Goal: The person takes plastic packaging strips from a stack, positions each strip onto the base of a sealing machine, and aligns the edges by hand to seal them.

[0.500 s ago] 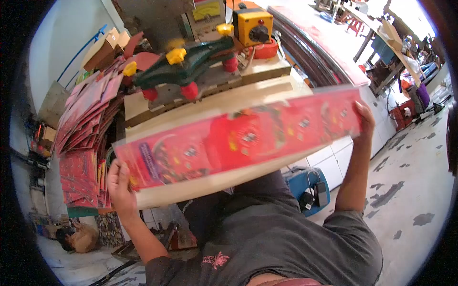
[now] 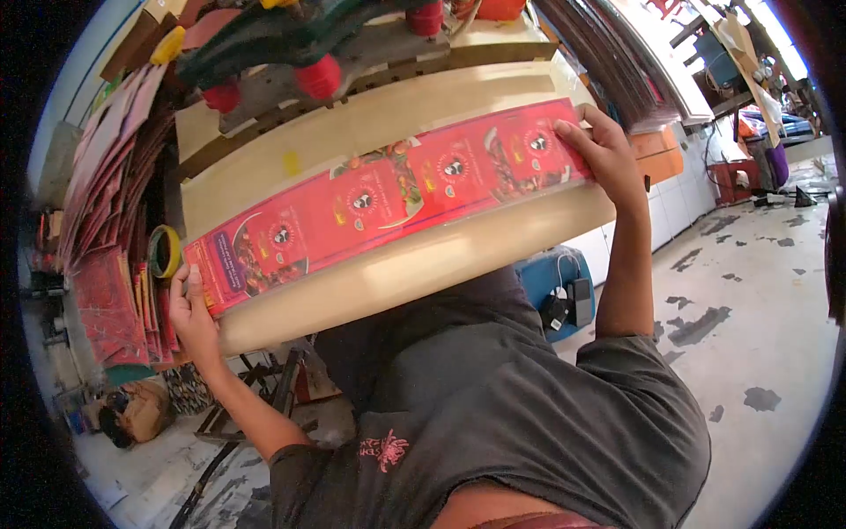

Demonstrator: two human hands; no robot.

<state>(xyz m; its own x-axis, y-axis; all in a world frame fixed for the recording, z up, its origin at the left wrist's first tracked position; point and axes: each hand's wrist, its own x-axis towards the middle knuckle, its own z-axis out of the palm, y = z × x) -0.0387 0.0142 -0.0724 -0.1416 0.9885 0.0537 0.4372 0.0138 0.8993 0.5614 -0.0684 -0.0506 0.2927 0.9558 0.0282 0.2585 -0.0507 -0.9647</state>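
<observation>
A long red printed sheet [image 2: 388, 204] with a clear glossy surface lies at a slant over the pale work board [image 2: 414, 264]. My left hand [image 2: 196, 317] grips its lower left corner, fingers on the edge. At the other end, my right hand [image 2: 608, 154] holds the right edge, thumb on top. Just beyond the sheet is a dark green clamp frame [image 2: 335, 40] with red feet. A roll of yellow tape [image 2: 165, 251] stands next to the sheet's left end.
Stacks of red printed pieces [image 2: 110, 300] fill the left side. A blue container [image 2: 564, 300] with a charger and cable is below the board. Another person [image 2: 137, 413] is low at the far left. Long dark sheets [image 2: 608, 62] lie at the upper right.
The sheet has come down closer to the board, held by both hands, and looks sharper. The camera view has shifted, so the clamp frame sits higher and the yellow tape roll shows more fully.
</observation>
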